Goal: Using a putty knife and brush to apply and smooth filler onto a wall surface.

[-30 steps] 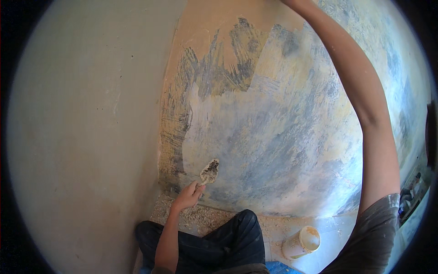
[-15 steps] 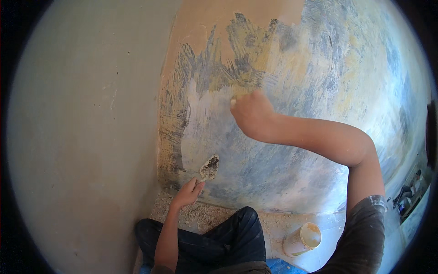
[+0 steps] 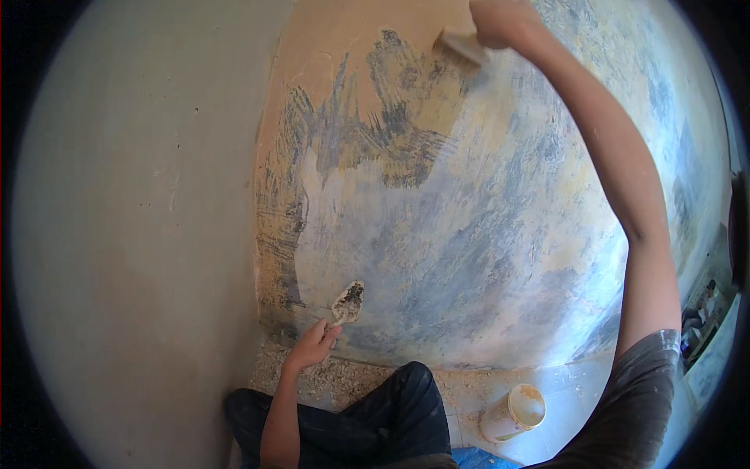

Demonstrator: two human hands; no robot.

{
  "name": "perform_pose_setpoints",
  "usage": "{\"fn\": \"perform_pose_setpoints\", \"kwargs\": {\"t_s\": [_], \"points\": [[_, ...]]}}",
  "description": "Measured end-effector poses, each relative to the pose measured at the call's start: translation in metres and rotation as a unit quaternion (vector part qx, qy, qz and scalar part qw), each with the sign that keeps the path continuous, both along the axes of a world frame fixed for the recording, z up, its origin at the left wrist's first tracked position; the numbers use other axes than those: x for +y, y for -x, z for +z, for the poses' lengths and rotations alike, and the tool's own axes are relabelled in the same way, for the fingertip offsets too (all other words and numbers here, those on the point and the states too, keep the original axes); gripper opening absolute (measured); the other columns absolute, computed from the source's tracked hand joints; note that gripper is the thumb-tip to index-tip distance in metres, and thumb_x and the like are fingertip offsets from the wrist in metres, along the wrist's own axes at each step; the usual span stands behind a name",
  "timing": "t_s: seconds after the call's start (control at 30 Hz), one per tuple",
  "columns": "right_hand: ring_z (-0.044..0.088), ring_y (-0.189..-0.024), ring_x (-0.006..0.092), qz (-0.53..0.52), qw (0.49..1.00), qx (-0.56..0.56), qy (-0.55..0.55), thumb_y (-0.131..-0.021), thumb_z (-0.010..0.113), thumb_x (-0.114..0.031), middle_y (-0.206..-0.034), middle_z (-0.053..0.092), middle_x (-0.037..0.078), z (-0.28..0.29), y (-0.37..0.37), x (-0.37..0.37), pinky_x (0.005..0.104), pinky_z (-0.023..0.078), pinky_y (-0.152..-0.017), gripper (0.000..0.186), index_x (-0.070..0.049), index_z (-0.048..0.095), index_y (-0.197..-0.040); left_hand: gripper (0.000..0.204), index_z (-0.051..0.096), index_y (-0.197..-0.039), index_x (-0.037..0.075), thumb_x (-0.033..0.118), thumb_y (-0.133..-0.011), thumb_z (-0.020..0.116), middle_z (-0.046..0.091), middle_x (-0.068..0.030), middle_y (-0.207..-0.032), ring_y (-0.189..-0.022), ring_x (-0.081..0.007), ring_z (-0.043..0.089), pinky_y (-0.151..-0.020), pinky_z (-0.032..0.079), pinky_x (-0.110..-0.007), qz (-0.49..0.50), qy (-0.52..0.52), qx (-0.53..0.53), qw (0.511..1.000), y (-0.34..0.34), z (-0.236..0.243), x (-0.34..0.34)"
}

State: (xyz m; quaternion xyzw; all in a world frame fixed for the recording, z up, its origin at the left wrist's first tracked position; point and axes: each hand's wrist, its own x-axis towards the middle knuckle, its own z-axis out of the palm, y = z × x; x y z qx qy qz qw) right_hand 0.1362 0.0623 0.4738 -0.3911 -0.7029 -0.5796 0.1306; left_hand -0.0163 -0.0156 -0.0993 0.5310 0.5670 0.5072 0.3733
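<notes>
My right hand [image 3: 504, 23] is closed round a wide flat brush [image 3: 461, 48], high on the wall where smooth tan coating meets the patchy part. The brush is slightly blurred and its handle is mostly hidden by my fingers. Low down near the wall's foot, my left hand [image 3: 313, 344] grips a small pointed trowel [image 3: 348, 303] by its handle. Dark and pale crusts cover the trowel's blade, which points up. In front of me the patchy wall [image 3: 406, 258] shows grey, yellow and whitish layers, with dark streaks at its upper left.
A plain grey wall [image 3: 141, 234] meets the patchy one at a corner on the left. Crumbled debris [image 3: 351, 377] lies along the floor. To the right of my bent knee [image 3: 414, 379] stands a white bucket [image 3: 512, 414]. Various items [image 3: 699, 313] sit at the far right.
My right hand has swung up and to the right, bringing the brush into clear view. The trowel stays in my left hand, nearly in place; the view has shifted slightly.
</notes>
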Motion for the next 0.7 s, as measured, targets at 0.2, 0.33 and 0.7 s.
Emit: {"fn": "perform_pose_setpoints", "kwargs": {"t_s": [0.2, 0.33, 0.7], "points": [[0.072, -0.087, 0.0270, -0.003, 0.982, 0.061, -0.177, -0.086, 0.060, -0.022, -0.091, 0.073, 0.013, 0.087, 0.008, 0.039, 0.0413, 0.055, -0.070, 0.022, -0.007, 0.076, -0.088, 0.040, 0.042, -0.086, 0.004, 0.040, -0.101, 0.050, 0.051, -0.0044, -0.067, -0.049, -0.0127, 0.050, -0.046, 0.041, -0.032, -0.005, 0.009, 0.014, 1.000, -0.001, -0.001, 0.003], [0.071, -0.087, 0.0276, 0.054, 0.966, 0.137, -0.213, -0.090, 0.057, -0.029, -0.090, 0.073, 0.013, 0.112, 0.000, 0.052, 0.0405, 0.055, -0.071, 0.028, -0.008, 0.076, -0.087, 0.040, 0.041, -0.088, 0.004, 0.041, -0.101, 0.050, 0.050, -0.0050, -0.068, -0.049, -0.0131, 0.050, -0.046, 0.042, -0.032, -0.003, 0.006, 0.025, 1.000, -0.001, -0.002, 0.001], [0.071, -0.081, 0.0304, 0.146, 0.982, 0.041, -0.111, -0.086, 0.054, -0.005, -0.083, 0.070, 0.013, -0.031, -0.050, 0.042, 0.0426, 0.056, -0.062, 0.021, -0.009, 0.065, -0.103, 0.040, 0.040, -0.090, 0.004, 0.040, -0.101, 0.051, 0.049, -0.0045, -0.067, -0.048, -0.0129, 0.049, -0.045, 0.042, -0.032, -0.013, 0.002, -0.009, 1.000, 0.003, 0.001, -0.001]]}}
